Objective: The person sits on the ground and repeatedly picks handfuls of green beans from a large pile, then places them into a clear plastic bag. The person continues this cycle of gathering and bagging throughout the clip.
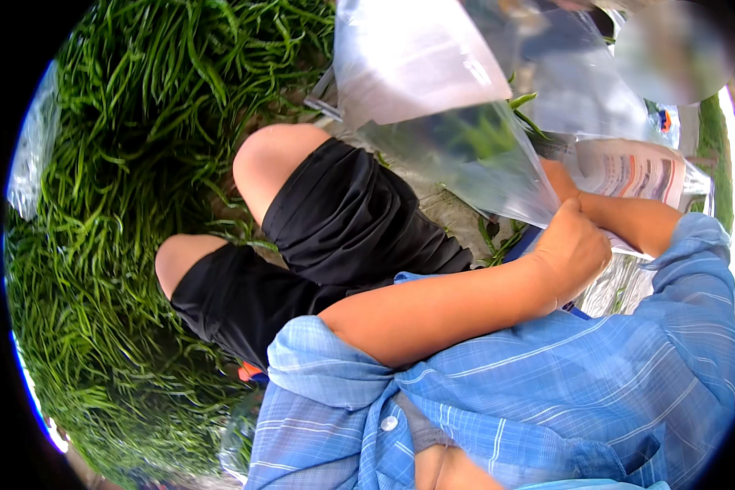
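A person in a blue checked shirt and black shorts sits beside a heap of long green chillies that fills the left side of the view. The left hand is closed in a fist, thumb side up, gripping the lower corner of a clear bag. The right hand is just beyond it, partly hidden behind the bag's edge; whether its fingers are open or closed cannot be told.

The bag lies in front of the person, to the right of the bent knees. Its long axis slants from the top of the view down to the right, wide at the upper end and narrowing to a point at the left fist. A bright white patch covers its upper part. Blurred green shows through the lower part, but whether this is inside the bag or behind it cannot be told.

A second clear bag is just beyond, to the right, its contents unclear. A pale sheet with orange print lies by the right forearm, and crumpled clear plastic sits at the heap's far left edge.
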